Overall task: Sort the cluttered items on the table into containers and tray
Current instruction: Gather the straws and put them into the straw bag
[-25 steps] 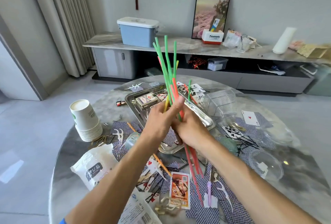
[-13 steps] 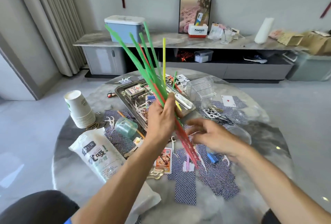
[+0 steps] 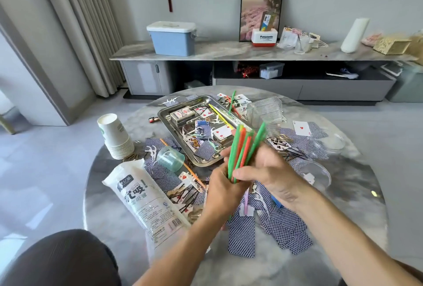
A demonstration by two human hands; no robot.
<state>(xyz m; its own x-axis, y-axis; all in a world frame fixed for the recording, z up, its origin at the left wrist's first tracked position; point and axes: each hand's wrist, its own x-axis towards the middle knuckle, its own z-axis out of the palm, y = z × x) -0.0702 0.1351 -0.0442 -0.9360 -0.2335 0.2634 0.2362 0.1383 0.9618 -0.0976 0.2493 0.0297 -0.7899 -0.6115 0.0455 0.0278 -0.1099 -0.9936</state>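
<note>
Bundle of thin plastic straws (image 3: 243,148) (green and orange, smooth, tubular), held upright just in front of the rectangular polished-metal tray (image 3: 170,123) above the round marbled tabletop (image 3: 114,212). Left hand (image 3: 220,192) has its fingers curled round the bundle's base; right hand (image 3: 272,176) grips its side, thumb across. Left of the tray: stacked white paper cups (image 3: 115,136), glossy printed straw bag (image 3: 144,196).

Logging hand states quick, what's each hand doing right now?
Left hand: grips the bundle of straws near its lower end.
Right hand: fingers curled round the same bundle.
</note>
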